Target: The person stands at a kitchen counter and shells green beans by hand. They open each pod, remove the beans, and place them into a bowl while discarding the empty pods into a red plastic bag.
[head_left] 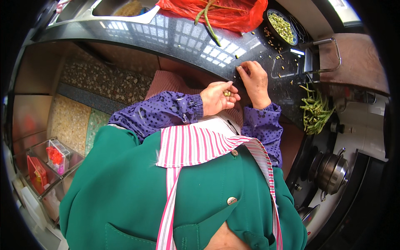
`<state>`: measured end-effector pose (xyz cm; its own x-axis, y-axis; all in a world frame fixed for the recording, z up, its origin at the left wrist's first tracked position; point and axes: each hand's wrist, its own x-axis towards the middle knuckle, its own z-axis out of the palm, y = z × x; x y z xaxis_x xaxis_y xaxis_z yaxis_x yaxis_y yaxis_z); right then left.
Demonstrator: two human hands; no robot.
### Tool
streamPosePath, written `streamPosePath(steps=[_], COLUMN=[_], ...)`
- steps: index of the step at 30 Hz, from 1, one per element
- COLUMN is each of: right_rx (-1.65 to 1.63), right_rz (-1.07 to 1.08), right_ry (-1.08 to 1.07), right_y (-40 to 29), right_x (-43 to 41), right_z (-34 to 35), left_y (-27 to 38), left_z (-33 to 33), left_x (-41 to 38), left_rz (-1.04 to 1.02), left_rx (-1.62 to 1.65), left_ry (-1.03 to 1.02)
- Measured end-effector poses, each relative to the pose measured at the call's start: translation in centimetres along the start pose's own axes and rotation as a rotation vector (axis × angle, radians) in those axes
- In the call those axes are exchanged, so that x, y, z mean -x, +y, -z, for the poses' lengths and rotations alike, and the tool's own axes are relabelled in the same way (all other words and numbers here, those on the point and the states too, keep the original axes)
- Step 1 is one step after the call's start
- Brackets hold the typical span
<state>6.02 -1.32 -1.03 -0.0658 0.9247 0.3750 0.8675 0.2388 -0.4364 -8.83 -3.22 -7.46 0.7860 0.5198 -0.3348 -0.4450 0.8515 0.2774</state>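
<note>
My left hand [219, 97] is turned palm up just off the counter's front edge, its fingers curled round a few shelled beans [227, 93]. To its right, my right hand [254, 82] rests at the edge of the dark stone counter [190, 47], thumb and forefinger close together; whether anything is between them cannot be seen. Small loose beans [236, 56] lie just beyond it. Long green bean pods [211, 28] lie partly on a red plastic bag [240, 15] at the back. A bowl of shelled beans [282, 28] stands at the back right.
Scattered beans [279, 57] and a metal-framed stand [307, 61] are on the counter's right part. Farther right lie a heap of empty-looking pods [316, 111] and a steel pot [332, 173] by the stove. A sink [125, 18] is at the back left, a wire rack [59, 178] at lower left.
</note>
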Motion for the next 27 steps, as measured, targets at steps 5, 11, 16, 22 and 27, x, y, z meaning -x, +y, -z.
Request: streamPosePath(steps=[5, 11, 16, 22, 27], right_rx=[-0.297, -0.169, 0.027, -0.215, -0.373], right_rz=[-0.010, 0.026, 0.036, 0.045, 0.083], right_ry=[-0.104, -0.106, 0.009, -0.035, -0.207], right_y=[-1.9, -1.8, 0.7, -1.1, -4.4], right_x=[1.5, 0.4, -2.7, -1.1, 1.5], right_z=[2.1, 2.2, -0.8, 0.8, 3.0], left_y=[0.4, 0.3, 0.6, 0.9, 0.9], left_z=[0.2, 0.0, -0.2, 0.3, 1.2], left_x=[0.2, 0.5, 0.8, 0.6, 0.2], left_rz=[0.002, -0.012, -0.013, -0.017, -0.004], left_rx=[0.092, 0.092, 0.022, 0.050, 0.150], left_ry=[-0.009, 0.001, 0.027, 0.010, -0.204])
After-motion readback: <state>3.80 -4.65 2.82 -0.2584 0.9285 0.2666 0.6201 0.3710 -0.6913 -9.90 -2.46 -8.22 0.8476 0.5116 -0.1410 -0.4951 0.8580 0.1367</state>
